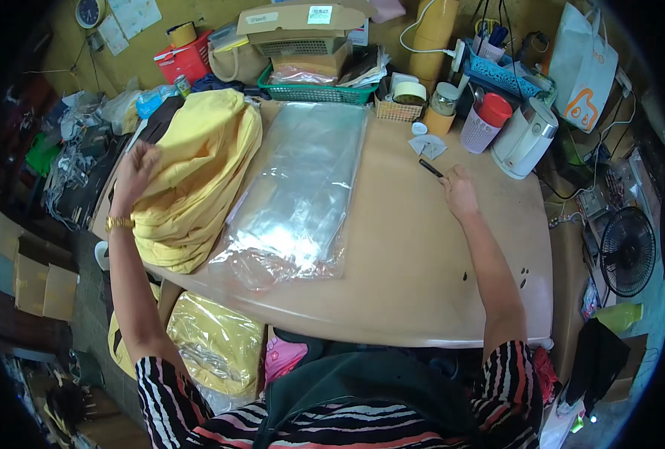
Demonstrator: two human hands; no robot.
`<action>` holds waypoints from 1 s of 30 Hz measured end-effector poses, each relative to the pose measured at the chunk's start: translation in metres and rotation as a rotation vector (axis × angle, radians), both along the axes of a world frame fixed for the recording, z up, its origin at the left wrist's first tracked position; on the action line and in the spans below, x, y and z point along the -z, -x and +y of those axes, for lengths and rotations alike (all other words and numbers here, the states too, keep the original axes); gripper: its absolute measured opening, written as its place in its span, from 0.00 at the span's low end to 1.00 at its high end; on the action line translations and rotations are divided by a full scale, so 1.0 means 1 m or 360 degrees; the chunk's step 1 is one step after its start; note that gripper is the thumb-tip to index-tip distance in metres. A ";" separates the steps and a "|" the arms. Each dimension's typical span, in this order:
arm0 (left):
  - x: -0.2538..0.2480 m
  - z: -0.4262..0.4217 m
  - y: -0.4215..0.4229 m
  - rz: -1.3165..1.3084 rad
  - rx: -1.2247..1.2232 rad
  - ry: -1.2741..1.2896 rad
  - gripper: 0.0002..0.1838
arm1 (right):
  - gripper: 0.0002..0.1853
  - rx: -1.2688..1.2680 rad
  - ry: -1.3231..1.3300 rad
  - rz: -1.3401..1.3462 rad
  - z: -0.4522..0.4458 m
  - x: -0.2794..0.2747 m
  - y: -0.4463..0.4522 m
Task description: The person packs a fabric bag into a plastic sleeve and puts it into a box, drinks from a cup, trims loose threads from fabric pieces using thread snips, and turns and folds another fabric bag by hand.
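L hand [138,168] curled at yellow cloth heap [201,179], left; can't tell if gripping. R hand [461,191] pinches slim black pen-like tool [430,168], far right. My worry: glossy clear plastic bags [302,179] betw. may slide if heap's dragged.

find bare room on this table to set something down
The table is barest between the plastic and right arm, with a speckled strip beyond that arm. Crowded: the back, by green basket and kettle; the left, by yellow cloth.
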State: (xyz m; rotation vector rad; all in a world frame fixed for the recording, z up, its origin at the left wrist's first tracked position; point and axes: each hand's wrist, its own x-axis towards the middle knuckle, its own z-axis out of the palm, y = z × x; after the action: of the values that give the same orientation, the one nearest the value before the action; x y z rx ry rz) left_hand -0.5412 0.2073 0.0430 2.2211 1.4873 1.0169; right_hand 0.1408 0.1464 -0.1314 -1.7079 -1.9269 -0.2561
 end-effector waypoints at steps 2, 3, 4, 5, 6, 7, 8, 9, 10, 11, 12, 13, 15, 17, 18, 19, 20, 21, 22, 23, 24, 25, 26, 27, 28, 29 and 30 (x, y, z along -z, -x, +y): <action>-0.014 0.015 0.007 -0.0199 -0.0189 -0.0044 0.10 | 0.04 -0.0095 -0.0121 -0.0051 0.000 0.008 -0.008; -0.022 0.017 0.006 -0.0195 -0.0199 -0.0046 0.10 | 0.05 -0.0093 -0.0099 0.0146 0.000 0.015 -0.016; -0.035 0.017 -0.001 -0.0138 -0.0289 -0.0209 0.10 | 0.05 -0.0087 -0.0082 0.0342 -0.001 0.013 -0.017; -0.044 0.013 -0.009 -0.0085 -0.0378 -0.0368 0.11 | 0.05 -0.0090 -0.0086 0.0341 -0.003 0.012 -0.017; -0.055 0.002 -0.024 -0.0086 -0.0376 -0.0366 0.11 | 0.03 0.0005 -0.0013 0.0802 -0.009 0.005 -0.013; -0.068 -0.012 -0.050 -0.0005 -0.0285 -0.0443 0.11 | 0.03 0.0113 0.0062 0.1266 -0.018 -0.003 -0.009; -0.078 -0.026 -0.080 0.0075 -0.0181 -0.0517 0.12 | 0.03 0.0139 0.0060 0.1268 -0.031 -0.015 -0.006; -0.083 -0.047 -0.116 0.0175 -0.0010 -0.0574 0.12 | 0.04 0.0127 0.0251 0.1369 -0.043 -0.030 -0.002; -0.085 -0.070 -0.150 0.0257 0.0020 -0.0375 0.11 | 0.05 0.0118 0.0444 0.1472 -0.056 -0.039 -0.003; -0.080 -0.096 -0.187 0.0346 0.0139 -0.0366 0.11 | 0.05 0.0149 0.0437 0.1477 -0.066 -0.042 -0.008; -0.057 -0.108 -0.212 0.0250 0.0363 -0.0277 0.18 | 0.06 0.0094 0.0388 0.1362 -0.073 -0.045 -0.012; -0.047 -0.133 -0.246 0.0405 0.0501 -0.0318 0.20 | 0.06 0.0036 0.0348 0.1248 -0.082 -0.046 -0.014; -0.038 -0.184 -0.296 0.0358 0.0805 0.0515 0.22 | 0.07 0.0070 0.0276 0.1254 -0.106 -0.062 -0.019; -0.007 -0.206 -0.309 0.0099 0.1123 0.0370 0.18 | 0.08 0.0096 0.0215 0.1244 -0.130 -0.075 -0.025; 0.004 -0.207 -0.307 0.0097 0.1133 0.0368 0.18 | 0.08 0.0086 0.0025 0.1491 -0.142 -0.080 -0.028; 0.014 -0.208 -0.301 0.0167 0.1056 0.0174 0.17 | 0.07 0.0081 -0.0166 0.1738 -0.155 -0.083 -0.031; 0.025 -0.211 -0.294 0.0235 0.0976 -0.0009 0.17 | 0.07 0.0101 -0.0158 0.1742 -0.170 -0.086 -0.034; 0.032 -0.216 -0.284 0.0348 0.0819 0.0019 0.14 | 0.07 0.0008 -0.0221 0.2115 -0.183 -0.090 -0.039; 0.042 -0.218 -0.274 0.0410 0.0709 0.0040 0.14 | 0.07 -0.0093 -0.0289 0.2485 -0.194 -0.094 -0.041; 0.054 -0.221 -0.263 0.0474 0.0599 0.0064 0.14 | 0.07 -0.0077 -0.0288 0.2487 -0.204 -0.098 -0.039; 0.065 -0.226 -0.255 0.0451 0.0515 0.0131 0.17 | 0.06 -0.0009 -0.0333 0.2662 -0.213 -0.101 -0.035; 0.070 -0.233 -0.255 0.0453 0.0528 0.0138 0.17 | 0.05 0.0064 -0.0377 0.2836 -0.223 -0.105 -0.030; 0.074 -0.242 -0.255 0.0433 0.0480 0.0140 0.18 | 0.07 -0.0100 -0.0185 0.2692 -0.235 -0.111 -0.023; 0.078 -0.250 -0.255 0.0413 0.0426 0.0139 0.20 | 0.07 -0.0153 0.0037 0.2621 -0.247 -0.111 -0.013; 0.085 -0.256 -0.258 0.0412 0.0444 0.0138 0.23 | 0.07 -0.0214 0.0259 0.2543 -0.256 -0.108 0.001; 0.089 -0.257 -0.261 0.0417 0.0431 0.0143 0.23 | 0.07 -0.0034 0.0248 0.1836 -0.256 -0.090 0.026; 0.091 -0.258 -0.262 0.0444 0.0403 0.0095 0.23 | 0.08 0.0031 0.0251 0.1483 -0.252 -0.083 0.049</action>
State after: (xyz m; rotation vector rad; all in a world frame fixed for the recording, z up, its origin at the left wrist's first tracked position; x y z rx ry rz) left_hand -0.2791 -0.0506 -0.0484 2.5066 1.2720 0.5978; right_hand 0.0915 -0.1056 -0.0481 -1.5263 -1.2403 0.6048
